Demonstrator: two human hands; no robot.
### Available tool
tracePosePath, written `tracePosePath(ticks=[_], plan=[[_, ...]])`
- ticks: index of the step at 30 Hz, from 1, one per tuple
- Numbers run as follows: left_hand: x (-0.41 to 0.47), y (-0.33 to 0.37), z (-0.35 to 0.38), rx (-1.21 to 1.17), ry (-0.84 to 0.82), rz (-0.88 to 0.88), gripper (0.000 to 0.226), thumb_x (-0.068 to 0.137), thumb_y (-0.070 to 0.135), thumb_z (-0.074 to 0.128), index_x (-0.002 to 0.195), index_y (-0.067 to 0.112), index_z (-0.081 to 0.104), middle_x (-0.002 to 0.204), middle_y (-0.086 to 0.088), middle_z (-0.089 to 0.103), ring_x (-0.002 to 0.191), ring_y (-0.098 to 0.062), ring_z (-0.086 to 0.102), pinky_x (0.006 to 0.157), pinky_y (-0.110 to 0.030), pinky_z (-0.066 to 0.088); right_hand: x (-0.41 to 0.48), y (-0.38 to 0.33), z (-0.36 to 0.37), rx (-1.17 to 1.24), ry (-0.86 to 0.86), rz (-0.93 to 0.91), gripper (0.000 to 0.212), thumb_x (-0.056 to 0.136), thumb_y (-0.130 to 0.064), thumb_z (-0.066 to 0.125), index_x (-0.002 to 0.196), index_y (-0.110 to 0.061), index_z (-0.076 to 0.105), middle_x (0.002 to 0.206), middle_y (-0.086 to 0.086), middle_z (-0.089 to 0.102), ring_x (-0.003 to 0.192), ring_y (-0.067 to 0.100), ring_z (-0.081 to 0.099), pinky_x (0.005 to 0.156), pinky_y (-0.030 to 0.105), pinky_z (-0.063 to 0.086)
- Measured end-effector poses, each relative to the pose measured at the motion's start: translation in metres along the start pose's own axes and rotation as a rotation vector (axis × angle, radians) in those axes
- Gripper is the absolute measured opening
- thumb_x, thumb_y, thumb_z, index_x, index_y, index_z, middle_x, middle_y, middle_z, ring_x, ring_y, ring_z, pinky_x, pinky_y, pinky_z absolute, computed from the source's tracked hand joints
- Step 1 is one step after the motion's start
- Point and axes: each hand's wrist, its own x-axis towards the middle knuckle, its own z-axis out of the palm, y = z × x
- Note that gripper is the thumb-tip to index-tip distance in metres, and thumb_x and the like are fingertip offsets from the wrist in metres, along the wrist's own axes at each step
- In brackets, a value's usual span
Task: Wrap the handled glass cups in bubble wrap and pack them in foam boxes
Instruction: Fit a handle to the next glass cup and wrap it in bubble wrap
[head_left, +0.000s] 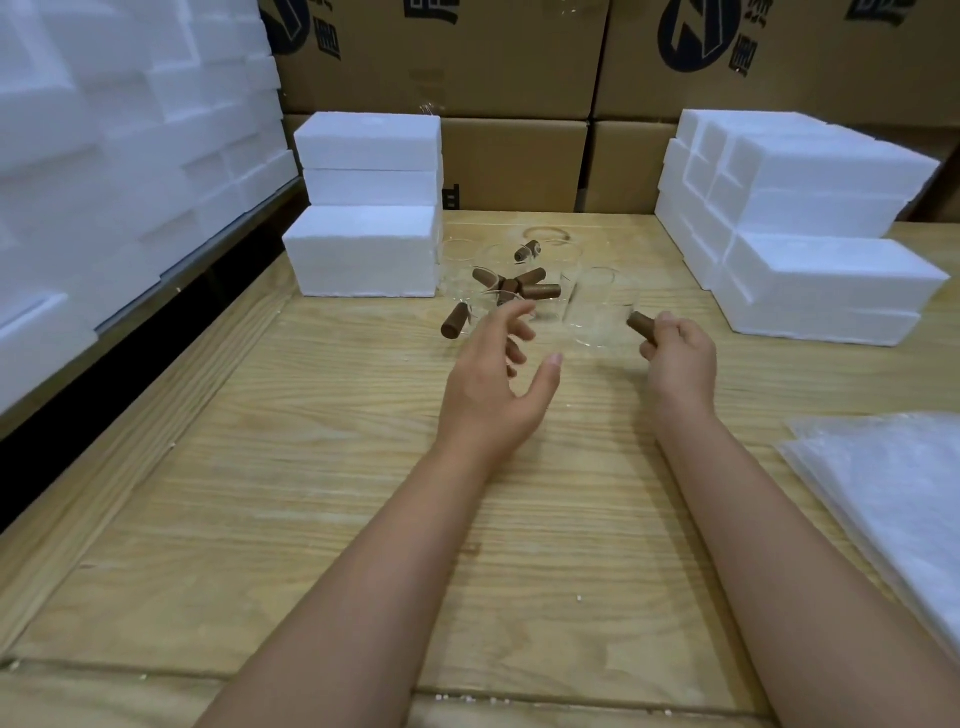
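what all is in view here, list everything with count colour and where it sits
glass cups: about seven going by handles, clear with brown handles, clustered at mid-table toward the back
left foam boxes: three, white, stacked left of the cups
right foam boxes: several, white, stacked on the table's right
foam pieces: many, white, piled along the left side
cardboard boxes: several, brown, stacked behind the table
bubble wrap sheets: one pile, translucent white, near right edge
table: one, light wood
left hand: one, open, above the table near the cups
right hand: one, grips the held cup by its handle
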Motion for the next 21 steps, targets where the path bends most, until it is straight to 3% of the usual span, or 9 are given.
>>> tracePosePath(ticks=[2, 4, 7, 10, 12, 13, 18, 21], plan=[[-0.001, -0.002, 0.000, -0.033, -0.013, 0.019, 0.068, 0.079, 0.041, 0.068, 0.137, 0.032, 0.033, 0.121, 0.012, 0.048, 0.106, -0.005, 0.051, 0.092, -0.026, 0.047, -0.009, -0.004, -0.007, 0.103, 0.076, 0.007, 0.031, 0.097, -0.017, 0.042, 0.067, -0.021, 0.049, 0.062, -0.012, 0.050, 0.058, 0.004, 0.044, 0.042, 0.009, 0.032], [0.001, -0.005, 0.000, -0.079, -0.092, -0.019, 0.096, 0.071, 0.052, 0.072, 0.146, 0.035, 0.015, 0.140, 0.009, 0.038, 0.126, 0.000, 0.040, 0.105, -0.021, 0.037, -0.019, -0.006, -0.010, 0.120, 0.127, -0.035, 0.030, 0.091, -0.013, 0.042, 0.062, -0.019, 0.048, 0.052, -0.015, 0.053, 0.050, -0.002, 0.042, 0.046, 0.012, 0.034], [0.002, -0.009, 0.000, -0.116, -0.298, -0.107, 0.121, 0.062, 0.055, 0.079, 0.152, 0.034, 0.002, 0.150, 0.007, 0.034, 0.134, 0.000, 0.035, 0.109, -0.022, 0.032, -0.036, -0.009, -0.005, 0.129, 0.114, -0.153, 0.028, 0.086, -0.012, 0.041, 0.059, -0.016, 0.049, 0.050, -0.018, 0.059, 0.048, -0.004, 0.044, 0.050, 0.012, 0.035], [0.002, -0.008, 0.002, -0.126, -0.412, -0.159, 0.111, 0.059, 0.047, 0.085, 0.148, 0.034, 0.021, 0.132, 0.010, 0.053, 0.120, -0.004, 0.052, 0.100, -0.025, 0.042, -0.046, -0.009, 0.005, 0.117, 0.057, -0.244, 0.024, 0.080, -0.018, 0.040, 0.057, -0.014, 0.048, 0.049, -0.014, 0.058, 0.051, -0.002, 0.048, 0.052, 0.011, 0.036], [0.002, -0.009, 0.003, -0.152, -0.379, -0.139, 0.083, 0.059, 0.038, 0.086, 0.130, 0.029, 0.045, 0.115, 0.009, 0.061, 0.104, -0.007, 0.061, 0.091, -0.030, 0.050, -0.047, -0.008, 0.009, 0.101, 0.049, -0.259, 0.024, 0.078, -0.021, 0.037, 0.057, -0.014, 0.047, 0.049, -0.014, 0.059, 0.051, -0.002, 0.050, 0.052, 0.010, 0.036], [0.003, -0.008, 0.003, -0.157, -0.363, -0.129, 0.074, 0.059, 0.034, 0.086, 0.122, 0.030, 0.048, 0.112, 0.009, 0.061, 0.101, -0.007, 0.062, 0.088, -0.030, 0.051, -0.047, -0.007, 0.010, 0.095, 0.052, -0.264, 0.025, 0.078, -0.022, 0.036, 0.057, -0.014, 0.047, 0.049, -0.015, 0.059, 0.051, -0.003, 0.050, 0.052, 0.009, 0.036], [0.007, -0.003, -0.001, -0.211, -0.325, -0.126, 0.066, 0.069, 0.014, 0.086, 0.110, 0.038, 0.040, 0.125, 0.009, 0.056, 0.103, -0.010, 0.062, 0.087, -0.032, 0.053, -0.045, -0.001, 0.013, 0.067, 0.092, -0.286, 0.028, 0.082, -0.024, 0.035, 0.062, -0.011, 0.050, 0.058, -0.008, 0.060, 0.053, -0.006, 0.049, 0.052, 0.008, 0.035], [0.010, -0.004, -0.002, -0.235, -0.290, -0.152, 0.064, 0.070, 0.010, 0.085, 0.114, 0.031, 0.043, 0.124, 0.007, 0.056, 0.096, -0.016, 0.061, 0.084, -0.036, 0.055, -0.043, 0.005, 0.016, -0.004, 0.076, -0.281, 0.031, 0.092, -0.022, 0.038, 0.071, -0.003, 0.052, 0.072, 0.008, 0.065, 0.056, -0.004, 0.047, 0.053, 0.009, 0.035]])
